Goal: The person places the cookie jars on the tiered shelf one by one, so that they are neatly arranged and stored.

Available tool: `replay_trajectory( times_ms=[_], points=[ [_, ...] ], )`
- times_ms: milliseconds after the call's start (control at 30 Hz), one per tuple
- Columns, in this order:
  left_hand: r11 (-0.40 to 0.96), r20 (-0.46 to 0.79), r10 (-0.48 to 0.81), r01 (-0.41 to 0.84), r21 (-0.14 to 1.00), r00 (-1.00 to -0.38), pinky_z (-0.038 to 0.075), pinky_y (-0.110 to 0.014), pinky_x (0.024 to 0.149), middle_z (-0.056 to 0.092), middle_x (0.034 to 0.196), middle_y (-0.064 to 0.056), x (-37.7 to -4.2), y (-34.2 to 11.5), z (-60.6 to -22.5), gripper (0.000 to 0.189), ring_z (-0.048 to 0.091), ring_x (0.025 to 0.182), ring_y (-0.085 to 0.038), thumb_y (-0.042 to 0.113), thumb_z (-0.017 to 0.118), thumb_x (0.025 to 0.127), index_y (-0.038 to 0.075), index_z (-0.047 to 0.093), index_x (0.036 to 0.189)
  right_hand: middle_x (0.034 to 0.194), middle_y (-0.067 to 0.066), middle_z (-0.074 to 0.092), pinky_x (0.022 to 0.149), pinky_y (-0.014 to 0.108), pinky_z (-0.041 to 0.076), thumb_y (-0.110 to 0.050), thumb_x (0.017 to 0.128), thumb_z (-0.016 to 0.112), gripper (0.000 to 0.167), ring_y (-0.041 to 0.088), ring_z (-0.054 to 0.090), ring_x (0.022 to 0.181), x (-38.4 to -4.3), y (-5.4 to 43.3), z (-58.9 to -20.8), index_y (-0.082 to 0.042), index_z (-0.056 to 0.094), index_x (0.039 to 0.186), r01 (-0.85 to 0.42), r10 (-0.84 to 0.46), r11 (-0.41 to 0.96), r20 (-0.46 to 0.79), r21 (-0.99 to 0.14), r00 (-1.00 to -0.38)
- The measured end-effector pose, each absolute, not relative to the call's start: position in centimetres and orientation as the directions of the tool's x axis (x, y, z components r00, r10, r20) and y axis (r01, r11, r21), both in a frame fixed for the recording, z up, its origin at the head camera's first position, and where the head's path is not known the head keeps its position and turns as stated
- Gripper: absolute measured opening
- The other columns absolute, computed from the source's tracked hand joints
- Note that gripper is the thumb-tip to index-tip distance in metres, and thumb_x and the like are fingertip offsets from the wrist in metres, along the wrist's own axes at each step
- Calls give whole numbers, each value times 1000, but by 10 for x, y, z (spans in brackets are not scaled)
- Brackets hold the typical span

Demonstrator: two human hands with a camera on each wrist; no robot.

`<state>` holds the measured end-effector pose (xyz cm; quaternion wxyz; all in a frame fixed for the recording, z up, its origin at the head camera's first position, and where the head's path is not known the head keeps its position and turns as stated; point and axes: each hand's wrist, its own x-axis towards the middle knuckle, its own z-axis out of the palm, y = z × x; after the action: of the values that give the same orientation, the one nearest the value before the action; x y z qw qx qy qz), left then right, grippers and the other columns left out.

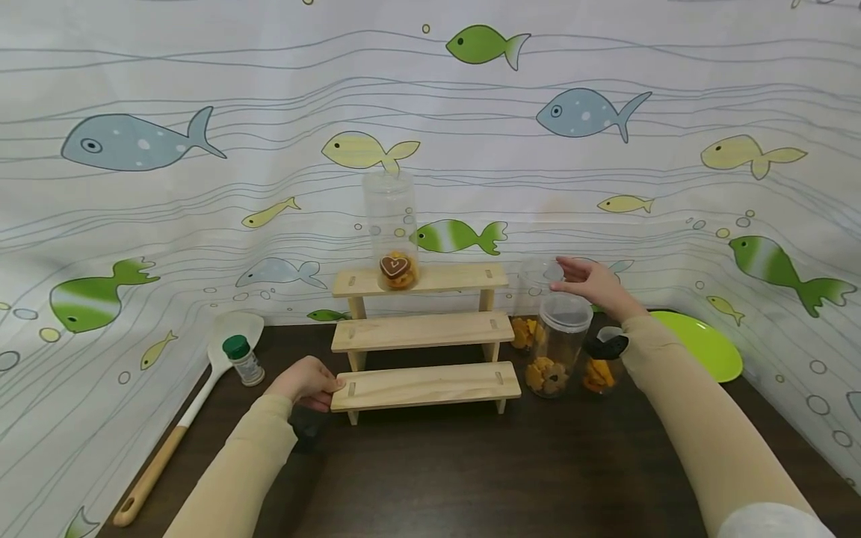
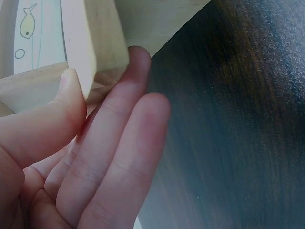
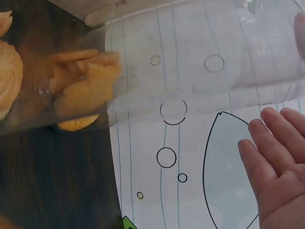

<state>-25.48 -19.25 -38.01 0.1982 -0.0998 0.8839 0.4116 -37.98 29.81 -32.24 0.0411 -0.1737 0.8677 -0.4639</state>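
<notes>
My left hand point(image 1: 306, 385) pinches the left end of the lowest step of a three-tier wooden stand point(image 1: 430, 385). In the left wrist view the thumb lies along one face of the board and the fingers along the other. At the back right, my right hand point(image 1: 588, 284) is spread at the top of a tall clear jar point(image 1: 523, 332) with cookies in its bottom. The right wrist view shows straight fingers point(image 3: 274, 148) beside this jar's upper end, thumb across from them. Just in front stands another lidded cookie jar point(image 1: 565, 317).
A clear jar point(image 1: 390, 217) with a heart cookie stands on the top step. An orange-filled container point(image 1: 599, 373) and a green plate point(image 1: 702, 347) are at the right. At the left are a green-capped shaker point(image 1: 245, 362) and a white spatula point(image 1: 151, 474) with a wooden handle.
</notes>
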Motion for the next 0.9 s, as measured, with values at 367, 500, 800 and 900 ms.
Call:
replay_trajectory(
  times_ms=[367,500,800,900],
  points=[
    [650,-434,-17,-340,680,-901,60,-35,65,68,75,-12,-255,-193,-378,28,66,64,-17,8,60,93,-18,61,103,153,17,25,109,56,30,-29,89,68,78,40,28,138,-388,297,-328,-11,24,150,-256,-339,508,83,-822,-937],
    [645,-433,-15,-340,684,-901,60,-35,65,68,75,-12,-256,-193,-378,27,66,64,-17,8,60,93,-18,61,103,152,19,28,108,58,30,-33,88,69,78,40,30,137,-388,295,-328,-14,26,150,-256,-328,522,86,-813,-941],
    [626,-429,-16,-344,700,-903,60,-36,65,69,76,-15,-253,-193,-381,26,67,65,-18,7,60,93,-18,61,102,149,19,34,105,52,38,-34,86,71,79,37,38,133,-392,292,-337,-10,30,149,-238,-304,470,97,-850,-948],
    [631,-430,-16,-342,696,-903,60,-36,66,69,77,-16,-253,-194,-381,27,67,65,-18,8,60,93,-17,61,102,149,20,34,105,52,38,-32,87,70,77,37,38,133,-390,292,-337,-8,29,149,-235,-306,459,96,-857,-947]
  ],
)
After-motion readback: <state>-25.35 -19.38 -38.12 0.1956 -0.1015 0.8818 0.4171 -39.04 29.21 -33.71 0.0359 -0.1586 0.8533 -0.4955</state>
